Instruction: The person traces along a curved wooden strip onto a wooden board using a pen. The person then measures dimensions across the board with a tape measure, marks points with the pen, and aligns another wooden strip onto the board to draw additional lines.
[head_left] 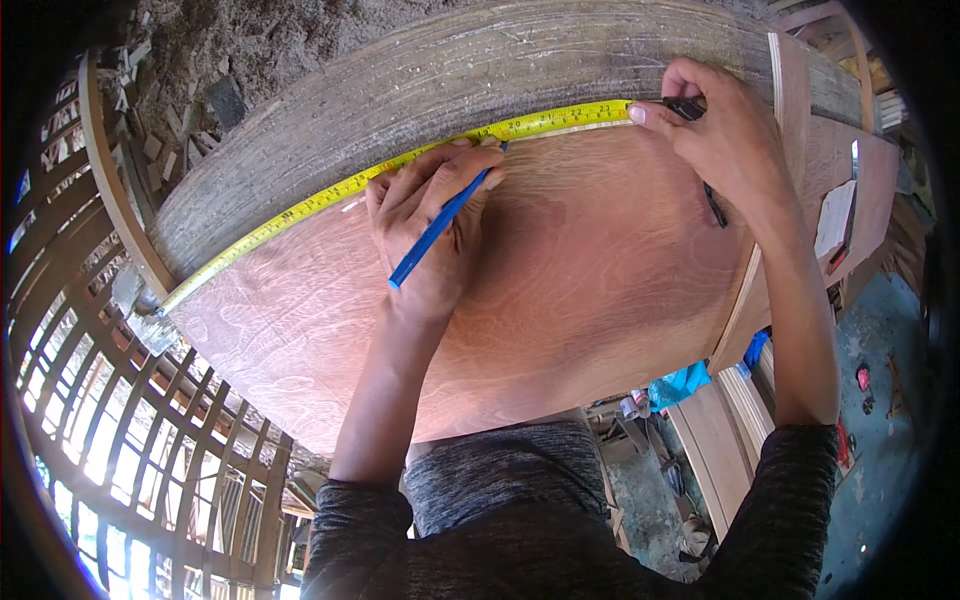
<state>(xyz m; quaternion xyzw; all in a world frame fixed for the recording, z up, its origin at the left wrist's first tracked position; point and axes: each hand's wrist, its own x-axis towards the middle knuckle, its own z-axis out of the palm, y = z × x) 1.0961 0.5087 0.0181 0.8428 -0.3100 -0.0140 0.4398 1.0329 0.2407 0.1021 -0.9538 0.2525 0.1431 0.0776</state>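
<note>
Grey sleeves reach over a stiff reddish plywood sheet [560,290] where the left hand [430,225] grips a blue pencil [440,225] against a thin, springy yellow tape measure [400,165] that the right hand [725,135] pinches at its case end along the sheet's far edge.

Single head-worn fisheye view, looking steeply down, close over the plywood sheet [560,290]

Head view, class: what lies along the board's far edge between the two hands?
Head view: the yellow tape measure spans from left hand to right hand.
</note>
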